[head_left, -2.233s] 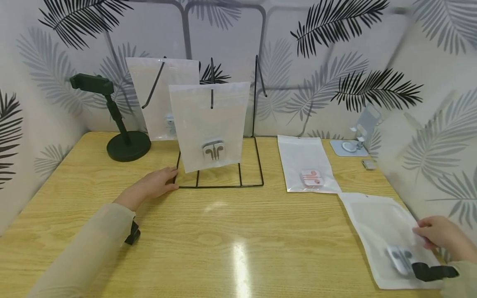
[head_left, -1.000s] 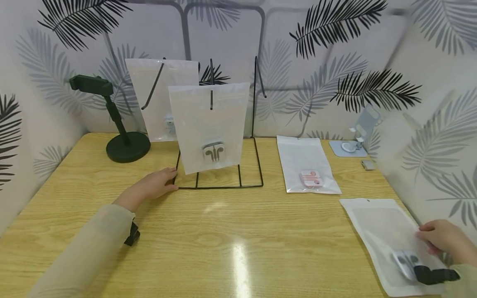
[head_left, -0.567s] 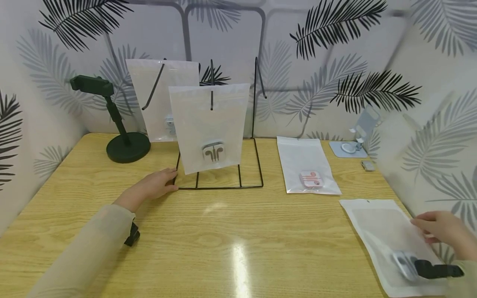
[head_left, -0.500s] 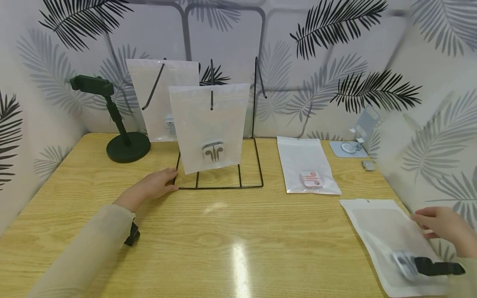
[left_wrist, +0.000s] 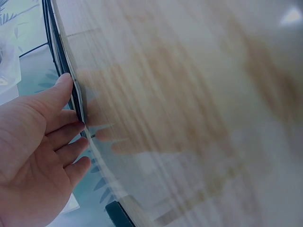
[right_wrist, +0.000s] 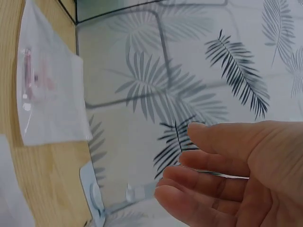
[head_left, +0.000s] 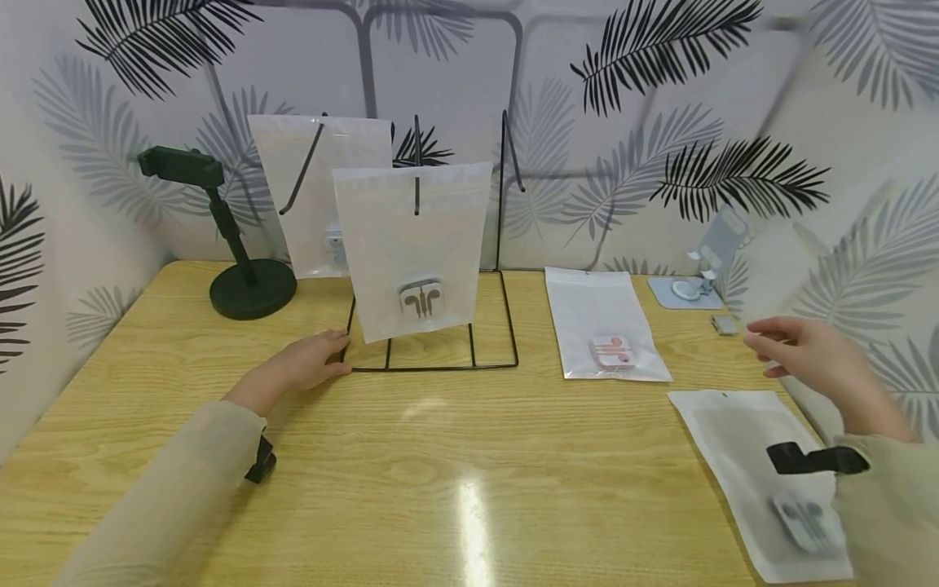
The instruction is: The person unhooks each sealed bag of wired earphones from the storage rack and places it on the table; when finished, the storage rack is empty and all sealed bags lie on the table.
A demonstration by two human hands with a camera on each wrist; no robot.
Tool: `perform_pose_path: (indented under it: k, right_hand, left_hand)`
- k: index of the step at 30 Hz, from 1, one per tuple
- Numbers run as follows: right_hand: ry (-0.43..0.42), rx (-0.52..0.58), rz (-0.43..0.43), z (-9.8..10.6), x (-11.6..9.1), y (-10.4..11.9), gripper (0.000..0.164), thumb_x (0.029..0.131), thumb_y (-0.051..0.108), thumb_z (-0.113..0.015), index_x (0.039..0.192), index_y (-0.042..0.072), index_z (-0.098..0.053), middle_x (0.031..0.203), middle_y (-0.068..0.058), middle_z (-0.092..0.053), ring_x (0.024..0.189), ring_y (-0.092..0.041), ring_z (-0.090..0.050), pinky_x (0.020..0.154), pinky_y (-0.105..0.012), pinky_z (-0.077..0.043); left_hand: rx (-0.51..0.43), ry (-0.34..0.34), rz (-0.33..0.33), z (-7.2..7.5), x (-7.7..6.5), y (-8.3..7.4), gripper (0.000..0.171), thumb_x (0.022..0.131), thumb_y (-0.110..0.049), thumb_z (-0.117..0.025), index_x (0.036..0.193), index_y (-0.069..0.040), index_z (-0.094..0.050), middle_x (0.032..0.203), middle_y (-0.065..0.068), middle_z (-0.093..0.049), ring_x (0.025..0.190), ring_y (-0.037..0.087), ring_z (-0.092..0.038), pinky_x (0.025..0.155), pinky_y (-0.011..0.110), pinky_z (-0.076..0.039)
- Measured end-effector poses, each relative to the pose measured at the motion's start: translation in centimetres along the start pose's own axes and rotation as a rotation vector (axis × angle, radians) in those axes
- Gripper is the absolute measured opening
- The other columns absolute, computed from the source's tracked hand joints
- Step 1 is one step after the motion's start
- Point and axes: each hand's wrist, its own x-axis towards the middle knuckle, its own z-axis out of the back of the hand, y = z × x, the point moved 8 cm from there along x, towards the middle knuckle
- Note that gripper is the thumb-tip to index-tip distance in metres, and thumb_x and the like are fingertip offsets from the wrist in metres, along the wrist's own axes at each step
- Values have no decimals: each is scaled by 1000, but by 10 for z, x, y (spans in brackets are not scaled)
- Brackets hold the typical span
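Observation:
My left hand (head_left: 297, 371) rests its fingertips against the left side of a black wire display rack's base (head_left: 433, 369). In the left wrist view, the fingers of my left hand (left_wrist: 45, 137) are loosely bent along the dark bar. Two white pouches hang on the rack's hooks. The front pouch (head_left: 411, 236) shows boxed earphones in brown; the rear pouch (head_left: 315, 187) is partly covered by it. My right hand (head_left: 814, 355) is raised past a flat white earphone pouch (head_left: 748, 448), holding nothing. Its fingers are loosely curved in the right wrist view.
A smaller pouch with pink earphones (head_left: 597, 306) lies right of the rack. Behind it are a pale blue folding phone stand (head_left: 685, 292) and a small metallic piece (head_left: 725, 325). A dark green phone stand (head_left: 253, 289) stands at the back left. Leaf-patterned curtain surrounds the table.
My right hand first slid the right-hand pouch toward the table's near edge. It has since let go, lifted and moved forward and left. The left hand stays on the rack.

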Motion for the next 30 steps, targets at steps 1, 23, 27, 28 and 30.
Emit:
perform_pose_path:
  k: [1, 23, 27, 28, 30]
  right_hand:
    - [2, 8, 22, 0, 3, 15, 61, 96, 39, -46, 127, -14, -43, 105, -29, -58, 77, -22, -64, 63, -32, -54]
    - [-107, 160, 418, -55, 85, 190, 32, 91, 19, -60, 116, -1, -60, 97, -15, -64, 74, -23, -62, 61, -28, -53]
    - [-90, 266, 435, -69, 97, 206, 32, 91, 18, -60, 117, 1, -60, 96, -14, -64, 75, -19, -62, 61, -27, -53]
    - [-83, 292, 437, -73, 99, 210, 32, 91, 17, -60, 118, 1, -60, 95, -14, -64, 75, -19, -61, 61, -27, -53]
    - [-62, 338, 447, -80, 104, 217, 33, 91, 17, -60, 120, 1, -58, 96, -14, -63, 76, -19, -61, 62, -28, -54]
  left_hand:
    - [0, -1, 1, 0, 0, 0, 58, 94, -19, -55, 136, 13, -33, 140, 31, -28, 128, 45, -25, 103, 53, -24]
    - [2, -1, 0, -2, 4, 4, 57, 94, -19, -54, 137, 12, -32, 140, 31, -28, 129, 44, -25, 103, 53, -23]
    - [6, -2, 0, -2, 3, 3, 57, 94, -18, -54, 136, 13, -32, 140, 31, -28, 129, 45, -25, 103, 53, -23]
    - [4, -4, 0, -1, 3, 3, 57, 94, -18, -55, 136, 13, -32, 140, 31, -28, 129, 45, -25, 103, 53, -23]
    - [4, -5, 1, -2, 3, 3, 57, 94, -18, -55, 136, 13, -32, 140, 31, -28, 128, 45, -25, 103, 53, -23]
